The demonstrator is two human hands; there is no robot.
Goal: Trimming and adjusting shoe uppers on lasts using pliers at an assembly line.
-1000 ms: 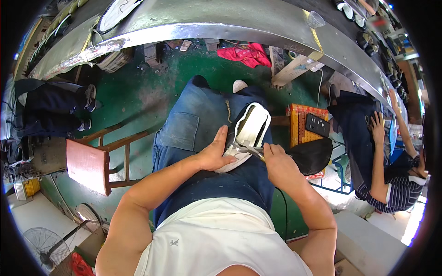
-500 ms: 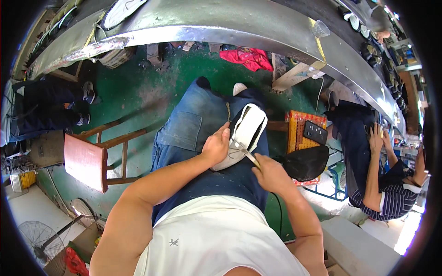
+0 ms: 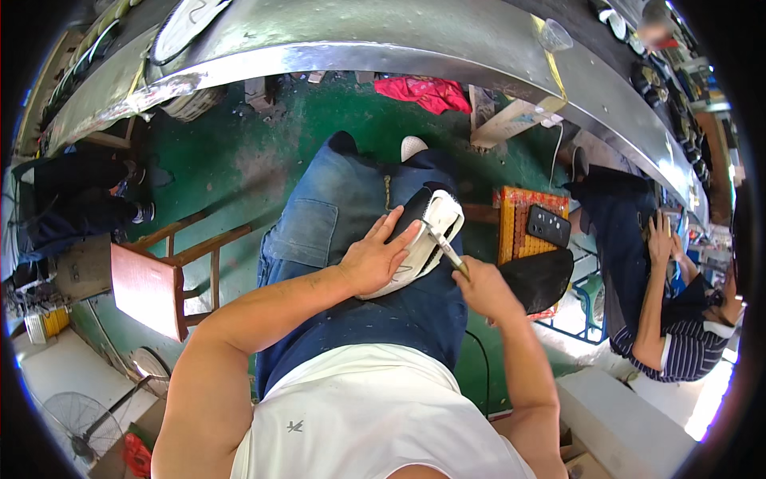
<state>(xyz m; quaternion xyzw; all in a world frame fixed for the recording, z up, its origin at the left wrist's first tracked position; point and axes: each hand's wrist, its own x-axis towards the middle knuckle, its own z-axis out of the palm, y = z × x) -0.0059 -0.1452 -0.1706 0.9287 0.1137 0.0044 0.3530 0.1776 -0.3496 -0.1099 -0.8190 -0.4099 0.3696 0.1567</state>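
Where fingers now spread: white shoe [image 3: 423, 239]

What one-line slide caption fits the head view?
Seated person's left hand steadies a white shoe on the lap while the right hand applies a thin tool.
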